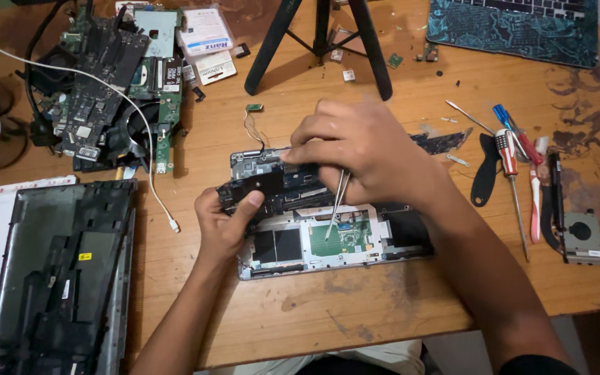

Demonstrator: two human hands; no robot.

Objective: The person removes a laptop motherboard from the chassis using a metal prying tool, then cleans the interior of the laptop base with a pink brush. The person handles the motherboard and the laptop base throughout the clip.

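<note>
Black plastic frame (272, 189) lifts off the open laptop base (328, 243) at the table's middle, left hand (225, 223) clamped on its left end. The right hand (366, 154) grasps metal tweezers (337, 205), fingers on the frame's far edge. Screwdrivers (512, 170) lie right.

Two screwdrivers (512, 173); two opened laptop shells (328, 243); one tripod (321, 42).

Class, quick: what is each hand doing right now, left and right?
Left hand: closed on the long black laptop part, lifted over the opened silver laptop base.
Right hand: closed, holding thin metal tweezers and touching the same part.
</note>
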